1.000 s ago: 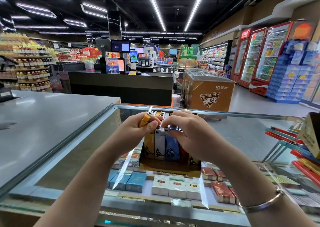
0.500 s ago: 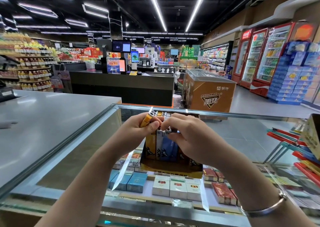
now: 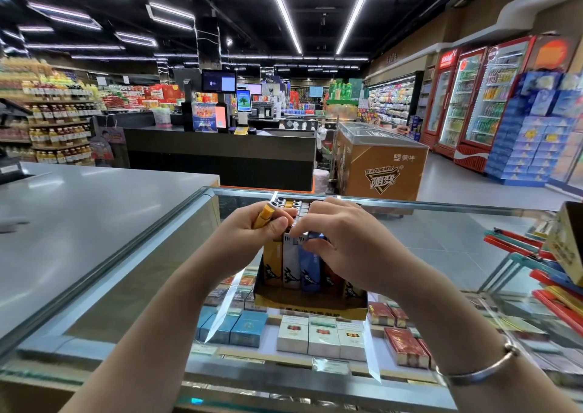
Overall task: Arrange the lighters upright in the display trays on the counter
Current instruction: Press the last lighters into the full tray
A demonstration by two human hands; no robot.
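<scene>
mostly filled already, judging by the rows of lighters (image 3: 291, 262) standing upright in the cardboard display tray (image 3: 310, 306) on the glass bench (image 3: 132, 273). one loose yellow lighter (image 3: 265, 214) left to seat, tilted, pinched in the left hand (image 3: 252, 234) just above the tray's near-left corner. right hand (image 3: 342, 242) curled over the front row, fingertips (image 3: 304, 228) pinching the metal caps of the white and blue ones, seemingly straightening them or parting them for a gap. left grip closed around the yellow lighter; right grip narrow, closed on the row's tops.

still to do, as a guess: slot the yellow one upright, square the row.

hard to tell: whether any free slot remains, since both hands cover the middle of the tray. back rows seen only as caps. only one tray clearly in view; no others made out. a yellow box (image 3: 568, 242) at the right edge cut off, contents unreadable. cigarette packs (image 3: 321, 333) under the glass, apart from the task.
</scene>
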